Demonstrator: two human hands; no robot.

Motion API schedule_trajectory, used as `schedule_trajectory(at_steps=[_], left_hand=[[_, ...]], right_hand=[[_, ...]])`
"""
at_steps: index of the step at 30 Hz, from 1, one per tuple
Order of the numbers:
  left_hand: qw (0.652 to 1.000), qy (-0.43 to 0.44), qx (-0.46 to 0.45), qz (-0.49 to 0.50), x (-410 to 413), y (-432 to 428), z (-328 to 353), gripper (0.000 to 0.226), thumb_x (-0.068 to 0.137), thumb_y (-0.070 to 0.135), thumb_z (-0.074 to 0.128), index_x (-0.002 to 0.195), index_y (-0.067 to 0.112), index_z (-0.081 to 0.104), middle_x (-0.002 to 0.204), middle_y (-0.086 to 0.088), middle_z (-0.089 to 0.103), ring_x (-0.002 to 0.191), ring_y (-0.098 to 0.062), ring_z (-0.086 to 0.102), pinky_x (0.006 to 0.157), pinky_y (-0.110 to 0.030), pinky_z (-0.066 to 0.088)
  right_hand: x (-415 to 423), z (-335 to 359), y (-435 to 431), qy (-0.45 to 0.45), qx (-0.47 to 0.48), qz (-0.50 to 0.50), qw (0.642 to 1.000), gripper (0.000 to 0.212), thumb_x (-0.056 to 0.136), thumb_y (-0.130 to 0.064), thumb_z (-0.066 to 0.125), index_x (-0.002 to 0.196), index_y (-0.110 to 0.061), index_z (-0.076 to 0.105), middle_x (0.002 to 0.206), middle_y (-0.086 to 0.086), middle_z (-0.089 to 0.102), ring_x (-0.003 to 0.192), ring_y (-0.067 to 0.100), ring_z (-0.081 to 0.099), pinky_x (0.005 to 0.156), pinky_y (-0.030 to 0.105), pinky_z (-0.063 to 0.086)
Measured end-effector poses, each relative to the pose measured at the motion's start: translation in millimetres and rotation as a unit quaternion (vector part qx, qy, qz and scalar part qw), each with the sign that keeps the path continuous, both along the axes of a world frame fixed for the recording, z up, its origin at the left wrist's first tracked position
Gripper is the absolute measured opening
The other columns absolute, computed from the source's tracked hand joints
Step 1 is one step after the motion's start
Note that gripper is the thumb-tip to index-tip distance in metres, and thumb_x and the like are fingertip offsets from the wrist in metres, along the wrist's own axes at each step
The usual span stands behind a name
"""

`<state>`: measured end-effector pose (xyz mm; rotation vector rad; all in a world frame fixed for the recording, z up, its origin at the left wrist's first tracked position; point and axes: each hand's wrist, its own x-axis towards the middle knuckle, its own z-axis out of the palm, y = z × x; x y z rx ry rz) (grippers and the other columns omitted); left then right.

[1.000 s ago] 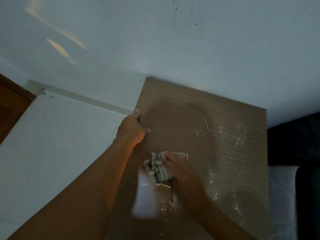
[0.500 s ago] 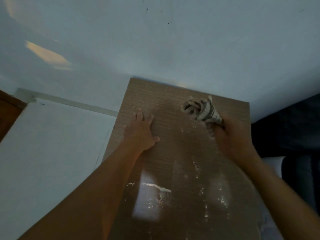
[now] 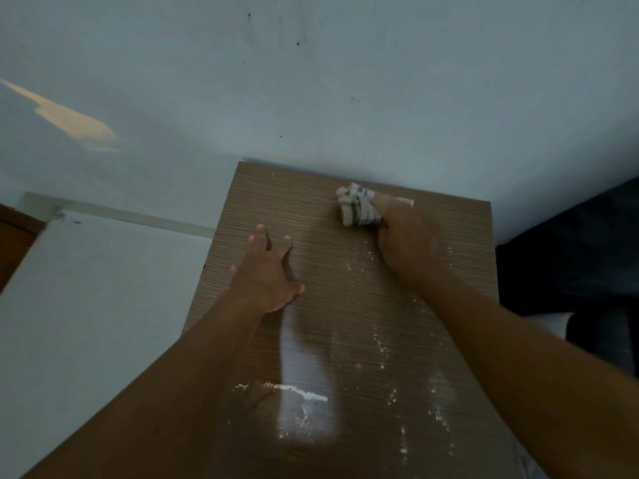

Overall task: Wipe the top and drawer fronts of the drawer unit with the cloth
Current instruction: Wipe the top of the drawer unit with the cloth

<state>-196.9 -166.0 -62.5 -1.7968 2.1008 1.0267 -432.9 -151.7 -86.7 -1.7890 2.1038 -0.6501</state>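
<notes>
The drawer unit's wood-grain top [image 3: 449, 243] fills the middle of the view, with white dust specks and a white streak on its near half. My right hand [image 3: 403, 236] presses a bunched striped cloth [image 3: 358, 205] onto the far part of the top, close to the wall. My left hand [image 3: 268, 274] lies flat on the top near its left edge, fingers spread, holding nothing. The drawer fronts are out of view.
A pale blue-grey wall [image 3: 345, 81] runs right behind the unit. A white surface [image 3: 86, 305] lies to the left with a brown wooden edge [image 3: 14, 243] beyond it. Dark bedding [image 3: 570, 264] and a white patch [image 3: 549, 323] sit to the right.
My right hand swept the cloth from the near-left middle of the top to its far side by the wall. My left hand shifted from gripping the left edge to lying flat on the top.
</notes>
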Motion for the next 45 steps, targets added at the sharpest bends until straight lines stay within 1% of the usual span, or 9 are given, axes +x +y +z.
schedule_trajectory(at_steps=[7,12,15,18,20,24,31,38,45], left_hand=[[1.000,0.003,0.001,-0.010,2.0,-2.1,-2.0,0.094,0.080,0.043,0.073,0.154,0.030,0.016,0.162,-0.006,-0.021,0.150,-0.025,-0.013,0.118,-0.056,0.013],[1.000,-0.004,0.004,-0.018,1.3,-1.3,0.5,0.093,0.082,0.040,0.073,0.154,0.030,0.014,0.161,-0.005,-0.022,0.150,-0.024,-0.013,0.119,-0.055,0.013],[1.000,-0.008,0.004,-0.019,1.0,-1.7,0.1,0.095,0.081,0.042,0.073,0.154,0.029,0.015,0.161,-0.006,-0.021,0.150,-0.025,-0.013,0.119,-0.055,0.012],[0.999,-0.028,0.003,-0.026,-5.7,-1.4,0.9,0.098,0.078,0.046,0.074,0.154,0.030,0.014,0.161,-0.007,-0.021,0.149,-0.028,-0.013,0.117,-0.060,0.014],[0.999,-0.033,0.004,-0.040,-15.4,0.2,2.6,0.099,0.078,0.047,0.074,0.154,0.032,0.013,0.161,-0.006,-0.023,0.149,-0.030,-0.015,0.114,-0.065,0.013],[0.998,-0.022,0.016,-0.056,-38.2,0.3,3.9,0.098,0.080,0.044,0.073,0.154,0.035,0.010,0.160,-0.003,-0.026,0.148,-0.031,-0.018,0.110,-0.070,0.012],[0.998,-0.027,0.029,-0.056,-43.5,-2.1,1.9,0.097,0.080,0.043,0.074,0.153,0.039,0.010,0.160,0.000,-0.028,0.148,-0.029,-0.019,0.111,-0.068,0.015],[0.998,-0.023,0.040,-0.052,-44.3,-5.3,0.4,0.101,0.076,0.042,0.077,0.152,0.041,0.010,0.159,0.001,-0.029,0.148,-0.029,-0.020,0.112,-0.068,0.019],[0.997,-0.030,0.029,-0.063,-44.8,-5.2,0.7,0.102,0.077,0.045,0.076,0.153,0.039,0.009,0.159,-0.001,-0.028,0.148,-0.030,-0.019,0.112,-0.067,0.018]], right_hand=[[80.5,-9.3,125.9,-0.049,0.036,0.067,0.996,0.043,0.094,-0.026,0.037,0.132,-0.018,0.057,0.142,0.007,0.053,0.133,0.021,0.045,0.113,0.039,0.032],[118.9,-12.6,201.2,-0.063,0.028,0.127,0.989,0.041,0.090,-0.023,0.044,0.129,-0.022,0.055,0.136,0.001,0.059,0.127,0.019,0.054,0.099,0.050,0.049],[114.9,9.1,205.9,-0.127,0.010,0.094,0.987,0.047,0.090,-0.024,0.045,0.134,-0.040,0.046,0.133,-0.013,0.055,0.123,0.007,0.052,0.097,0.035,0.049],[82.9,49.4,189.2,-0.208,0.043,0.041,0.976,0.039,0.096,-0.017,0.046,0.130,-0.036,0.053,0.135,-0.012,0.058,0.120,0.004,0.053,0.096,0.028,0.047],[49.7,79.5,169.6,-0.243,0.041,0.054,0.968,0.032,0.098,-0.009,0.050,0.122,-0.027,0.061,0.118,-0.014,0.064,0.108,0.005,0.061,0.088,0.021,0.049],[-21.1,103.1,113.2,-0.139,-0.003,0.003,0.990,0.027,0.094,-0.008,0.055,0.108,-0.029,0.062,0.087,-0.027,0.057,0.081,-0.017,0.056,0.068,-0.001,0.039],[-98.1,43.8,10.4,0.025,0.024,-0.007,0.999,0.034,0.092,-0.003,0.050,0.119,-0.020,0.064,0.118,0.007,0.065,0.106,0.025,0.058,0.085,0.032,0.044],[-47.9,-11.6,47.3,0.005,0.029,-0.084,0.996,0.047,0.092,-0.003,0.048,0.136,-0.015,0.054,0.140,0.008,0.055,0.130,0.025,0.046,0.112,0.035,0.029],[45.4,-10.4,169.7,-0.026,0.009,-0.021,0.999,0.044,0.089,-0.024,0.043,0.130,-0.015,0.057,0.135,0.008,0.057,0.128,0.021,0.048,0.107,0.038,0.040]])
